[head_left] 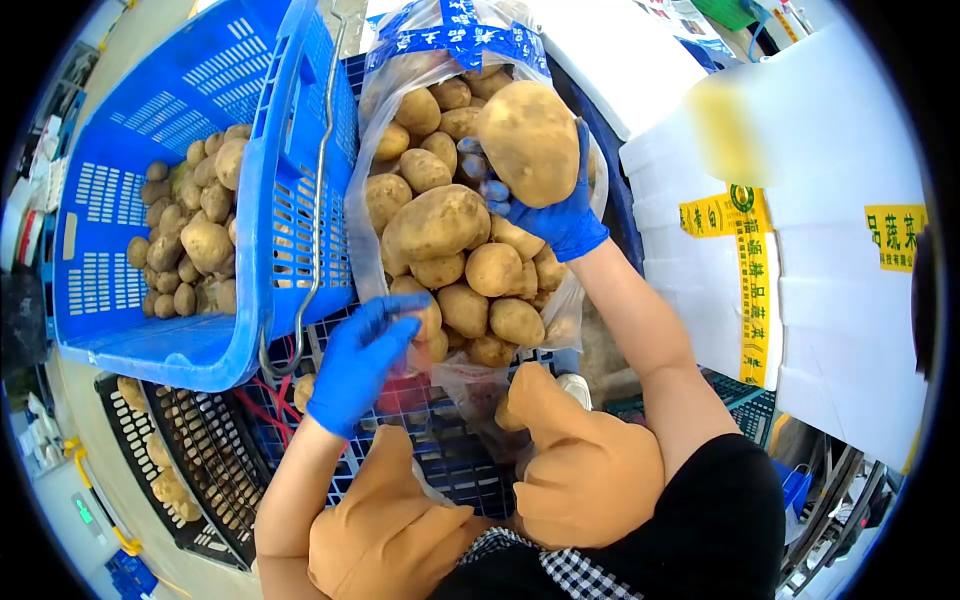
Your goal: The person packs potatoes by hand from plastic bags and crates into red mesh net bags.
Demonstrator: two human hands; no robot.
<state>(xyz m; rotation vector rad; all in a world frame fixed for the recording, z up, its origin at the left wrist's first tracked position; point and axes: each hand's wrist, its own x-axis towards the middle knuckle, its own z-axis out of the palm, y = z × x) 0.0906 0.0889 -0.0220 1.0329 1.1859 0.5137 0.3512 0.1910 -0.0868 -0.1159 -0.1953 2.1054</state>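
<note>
In my right hand [560, 215], gloved in blue, I hold a large potato [528, 140] up over the pile, the fingers wrapped round its lower side. My left hand [365, 360], also in a blue glove, is open at the near left edge of the clear plastic bag [357, 215]. Its fingers reach toward the potatoes there, and I cannot tell whether they touch one. Several potatoes [495, 270] fill the bag, with another big one [433, 222] on top in the middle. Blue printed tape [455, 40] crosses the bag's far end.
Left of the bag stands a blue crate [180, 350] with smaller potatoes [205, 243] inside. Below it is a black crate [190, 460], also with potatoes. White foam boxes [690, 280] with yellow tape [755, 300] rise on the right. A dark blue grid [445, 440] lies beneath the bag.
</note>
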